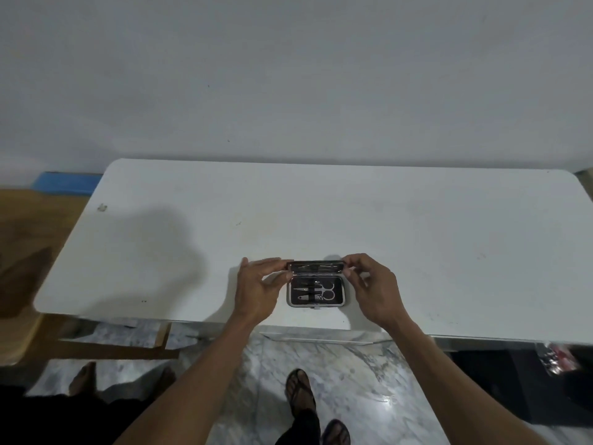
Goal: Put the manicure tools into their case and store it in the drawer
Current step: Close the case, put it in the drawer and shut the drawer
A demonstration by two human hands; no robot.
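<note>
A small black manicure case [316,304] with a metal rim lies on the white table [417,239] near its front edge. Its lid [316,267] is partly raised at the far side. Inside sit small scissors [327,291], tweezers and other metal tools, side by side in the black lining. My left hand [256,287] pinches the lid's left corner with thumb and fingers. My right hand [372,284] pinches the lid's right corner. A white drawer front [324,336] shows under the table edge just below the case.
A wooden chair [29,284] stands at the table's left end. A dark box [519,387] and a bag of small items [558,358] sit under the right side. Another person's bare feet [86,377] are on the marble floor at the left.
</note>
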